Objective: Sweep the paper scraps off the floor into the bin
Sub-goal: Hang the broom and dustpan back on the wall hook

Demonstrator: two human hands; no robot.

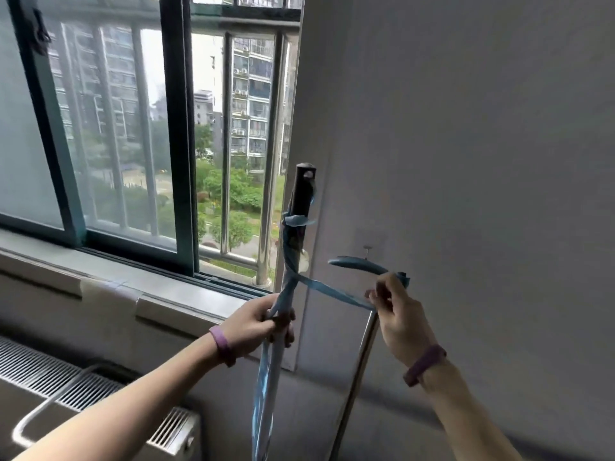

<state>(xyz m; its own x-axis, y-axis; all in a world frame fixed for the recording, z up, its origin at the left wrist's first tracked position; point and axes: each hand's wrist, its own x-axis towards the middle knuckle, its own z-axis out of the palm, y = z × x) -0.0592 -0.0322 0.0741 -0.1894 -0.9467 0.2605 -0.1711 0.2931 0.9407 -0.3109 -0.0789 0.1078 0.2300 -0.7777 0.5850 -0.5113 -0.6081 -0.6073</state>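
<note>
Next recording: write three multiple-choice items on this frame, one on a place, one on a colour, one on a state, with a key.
1. What does the left hand grip?
A. the pole
B. the windowsill
C. the radiator

2. What colour is the strap wound round the pole?
A. red
B. blue
C. yellow

3. The right hand is:
A. open and flat
B. hanging idle
C. pinching the strap

Key: 1 A, its fingers curl round the pole; 2 B, the band is light blue; 3 C, its fingertips close on the strap's free end.
</note>
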